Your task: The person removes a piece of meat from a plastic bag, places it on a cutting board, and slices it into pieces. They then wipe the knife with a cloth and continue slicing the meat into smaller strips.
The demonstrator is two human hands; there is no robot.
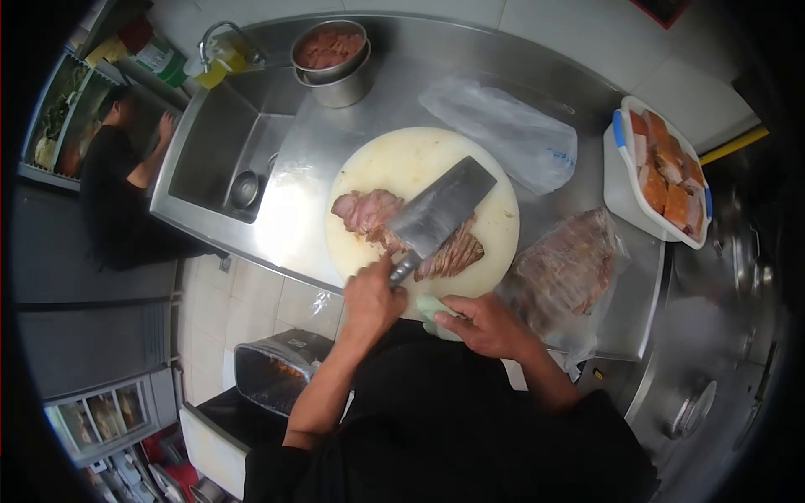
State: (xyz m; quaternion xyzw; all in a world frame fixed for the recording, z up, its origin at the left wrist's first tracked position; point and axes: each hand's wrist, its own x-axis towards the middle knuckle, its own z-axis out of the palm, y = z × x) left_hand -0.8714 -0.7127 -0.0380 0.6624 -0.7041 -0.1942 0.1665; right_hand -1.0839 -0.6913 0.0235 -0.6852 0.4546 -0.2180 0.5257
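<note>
My left hand (371, 299) is closed round the handle of a cleaver (446, 205), whose broad blade points away to the upper right over a round white cutting board (402, 151). Sliced cooked meat (367, 211) lies to the left of the blade, and another portion of sliced meat (453, 255) shows partly from under its right side. At the board's near edge, my right hand (489, 325) grips a pale green cloth (436, 312). A large piece of meat in a clear plastic bag (563, 264) rests just beyond the right hand.
A clear plastic bag (511, 134) lies behind the board. Metal pots with cut meat (331, 52) stand beside the sink (231, 159). A white tub of roast meat (629, 201) sits at the right. Below are a bin (272, 381) and, far left, another person (117, 189).
</note>
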